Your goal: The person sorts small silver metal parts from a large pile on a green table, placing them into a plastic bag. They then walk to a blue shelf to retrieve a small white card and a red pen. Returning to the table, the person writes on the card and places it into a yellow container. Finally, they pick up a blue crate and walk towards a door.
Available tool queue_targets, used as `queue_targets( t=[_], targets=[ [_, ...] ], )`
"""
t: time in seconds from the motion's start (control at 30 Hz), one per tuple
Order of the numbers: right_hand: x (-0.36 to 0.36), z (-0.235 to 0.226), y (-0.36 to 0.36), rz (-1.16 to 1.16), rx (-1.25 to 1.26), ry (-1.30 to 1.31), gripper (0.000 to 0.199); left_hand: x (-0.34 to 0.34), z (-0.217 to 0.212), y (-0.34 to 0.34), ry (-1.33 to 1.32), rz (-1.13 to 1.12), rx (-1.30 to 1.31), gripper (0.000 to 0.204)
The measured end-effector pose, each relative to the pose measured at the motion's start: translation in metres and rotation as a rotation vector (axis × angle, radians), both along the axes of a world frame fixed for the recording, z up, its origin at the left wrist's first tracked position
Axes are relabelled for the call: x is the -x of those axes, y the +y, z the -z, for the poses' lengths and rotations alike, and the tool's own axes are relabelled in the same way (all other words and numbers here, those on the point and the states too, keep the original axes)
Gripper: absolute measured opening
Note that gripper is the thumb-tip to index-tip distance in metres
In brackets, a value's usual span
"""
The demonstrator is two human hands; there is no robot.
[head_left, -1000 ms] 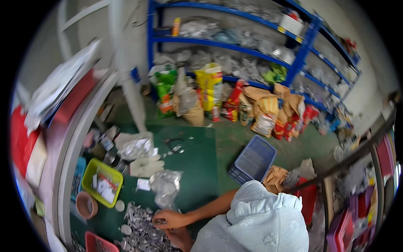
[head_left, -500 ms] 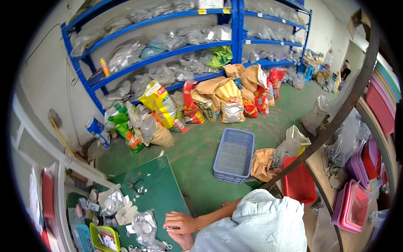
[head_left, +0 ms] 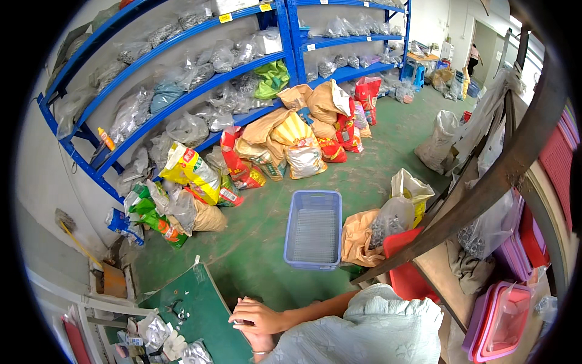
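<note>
My right hand lies over my left hand beside the right edge of a green-topped table. The right fingers are closed, bent down over the left hand; something small and dark shows under them, too little to name. Most of my left hand is covered and its fingers are hidden; a bracelet circles that wrist. On the table, to the left of the hands, are small dark tools, clear plastic bags of metal parts and a pale glove.
Past the table, a blue-purple crate stands on the green floor beside a brown paper sack. Filled sacks lean along blue shelving. To my right are a dark curved metal bar, a red bin and stacked pink baskets.
The view has swung right, so shelving, sacks and crate sit further left. My hands stay together, shifted slightly up in the picture; the dark item under the right fingers shows less.
</note>
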State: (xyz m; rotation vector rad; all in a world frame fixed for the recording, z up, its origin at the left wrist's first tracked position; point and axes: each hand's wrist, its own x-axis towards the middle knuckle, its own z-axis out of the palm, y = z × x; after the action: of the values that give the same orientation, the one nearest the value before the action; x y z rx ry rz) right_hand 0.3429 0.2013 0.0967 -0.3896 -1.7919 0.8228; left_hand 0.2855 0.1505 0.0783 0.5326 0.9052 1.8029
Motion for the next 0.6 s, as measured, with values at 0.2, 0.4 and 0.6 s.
queue_targets(
  t=[0.2, 0.4, 0.6],
  targets=[
    [-0.027, -0.003, 0.028, -0.01, 0.621, 0.253, 0.016, -0.014, -0.009, 0.037, -0.451, 0.088, 0.2, 0.022],
    [-0.05, 0.007, 0.054, -0.249, 1.087, 0.497, 0.024, -0.021, -0.013, 0.053, -0.689, 0.045, 0.206, 0.027],
    [-0.063, 0.004, 0.062, -0.406, 1.257, 0.578, 0.026, -0.008, -0.015, 0.048, -0.703, 0.12, 0.104, 0.037]
  ],
)
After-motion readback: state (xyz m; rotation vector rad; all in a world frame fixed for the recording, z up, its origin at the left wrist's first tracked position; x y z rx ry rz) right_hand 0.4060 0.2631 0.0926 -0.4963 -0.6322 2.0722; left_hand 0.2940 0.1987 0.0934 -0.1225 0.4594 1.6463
